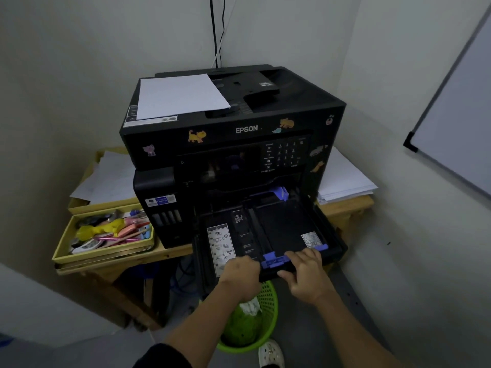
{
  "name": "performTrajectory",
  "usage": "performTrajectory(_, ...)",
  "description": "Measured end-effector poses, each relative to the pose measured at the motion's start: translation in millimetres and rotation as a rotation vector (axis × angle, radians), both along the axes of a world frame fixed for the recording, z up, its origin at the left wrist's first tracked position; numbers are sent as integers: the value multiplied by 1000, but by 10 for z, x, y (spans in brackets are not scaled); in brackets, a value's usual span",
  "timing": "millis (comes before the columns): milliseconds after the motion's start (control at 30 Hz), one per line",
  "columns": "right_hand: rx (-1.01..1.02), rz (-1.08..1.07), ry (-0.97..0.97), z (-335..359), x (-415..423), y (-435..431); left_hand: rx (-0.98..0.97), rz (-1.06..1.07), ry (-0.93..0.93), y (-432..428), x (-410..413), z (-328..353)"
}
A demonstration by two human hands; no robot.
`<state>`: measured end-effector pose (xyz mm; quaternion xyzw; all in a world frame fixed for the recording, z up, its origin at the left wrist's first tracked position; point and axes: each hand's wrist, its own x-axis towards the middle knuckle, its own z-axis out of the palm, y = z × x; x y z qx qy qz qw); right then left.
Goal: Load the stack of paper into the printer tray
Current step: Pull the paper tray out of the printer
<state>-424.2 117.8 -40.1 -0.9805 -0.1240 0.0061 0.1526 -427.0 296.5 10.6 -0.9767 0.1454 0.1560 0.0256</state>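
Observation:
A black Epson printer (233,134) stands on a wooden table in the room's corner. Its black paper tray (281,229) is pulled out toward me and holds no paper. A white stack of paper (180,95) lies on the printer's top, left side. My left hand (240,272) grips the tray's front edge left of the blue paper guide (275,261). My right hand (305,269) holds the front edge right of that guide, fingers curled over the rim.
A yellow tray of pens and small items (103,235) sits left of the printer. Loose papers (106,176) lie behind it, another paper pile (342,179) on the right. A green basket (252,322) stands on the floor under the tray. A whiteboard (457,115) hangs at right.

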Motion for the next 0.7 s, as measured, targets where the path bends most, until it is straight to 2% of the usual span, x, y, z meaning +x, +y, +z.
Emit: performTrajectory(700, 55, -46, -67, 42, -248, -25, -21, 12, -80, -68, -308, -48)
